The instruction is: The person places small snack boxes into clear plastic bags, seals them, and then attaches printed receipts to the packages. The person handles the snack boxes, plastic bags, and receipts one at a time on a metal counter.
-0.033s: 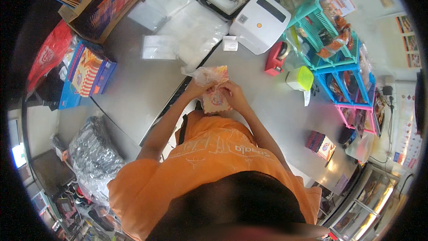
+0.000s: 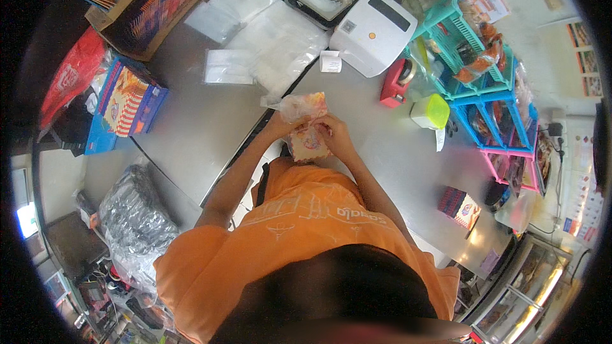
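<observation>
Close in front of my body, above the near edge of the steel table, I hold a cream and orange printed paper packet (image 2: pixel 308 146) together with a crinkled clear plastic bag (image 2: pixel 290 109). My left hand (image 2: pixel 280 126) is closed at the left side, gripping the bag where it overlaps the packet. From the right, my right hand (image 2: pixel 334 131) pinches the packet and the plastic near its middle, fingers bent inward. The fingertips of both hands meet close together, and the plastic partly hides them. The lower part of the packet hangs below my fingers.
Clear plastic bags (image 2: pixel 274 38) lie in stacks beyond my hands. Farther right stand a white label printer (image 2: pixel 373 35), a red tape dispenser (image 2: pixel 396 84), a green-lidded container (image 2: pixel 431 112) and stacked baskets (image 2: pixel 491 118). Folded printed boxes (image 2: pixel 124 105) are at left.
</observation>
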The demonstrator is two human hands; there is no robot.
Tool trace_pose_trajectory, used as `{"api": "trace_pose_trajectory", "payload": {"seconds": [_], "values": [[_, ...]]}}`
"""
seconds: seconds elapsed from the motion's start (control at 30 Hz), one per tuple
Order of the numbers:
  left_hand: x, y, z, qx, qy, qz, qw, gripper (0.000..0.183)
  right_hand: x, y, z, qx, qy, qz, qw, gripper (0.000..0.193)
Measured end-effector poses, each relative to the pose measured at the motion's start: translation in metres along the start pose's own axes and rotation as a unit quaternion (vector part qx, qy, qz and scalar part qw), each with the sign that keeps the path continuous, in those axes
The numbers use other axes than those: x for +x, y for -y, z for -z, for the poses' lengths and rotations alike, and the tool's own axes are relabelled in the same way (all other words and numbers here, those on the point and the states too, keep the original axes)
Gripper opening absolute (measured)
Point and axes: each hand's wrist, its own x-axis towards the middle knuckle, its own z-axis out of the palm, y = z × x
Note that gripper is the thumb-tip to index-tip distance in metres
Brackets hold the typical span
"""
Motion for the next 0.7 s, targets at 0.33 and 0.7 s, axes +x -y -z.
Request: {"api": "trace_pose_trajectory", "payload": {"seconds": [0.33, 0.7], "values": [[0.040, -0.054, 0.068, 0.008, 0.123, 0.130, 0.984, 0.051, 0.005, 0.002, -0.017, -0.087, -0.032, 0.033, 0.995, 0.021], [0.000, -0.092, 0.029, 0.027, -0.061, 0.123, 0.990, 0.010, 0.012, 0.003, -0.032, 0.085, -0.127, -0.091, 0.984, 0.042]]}}
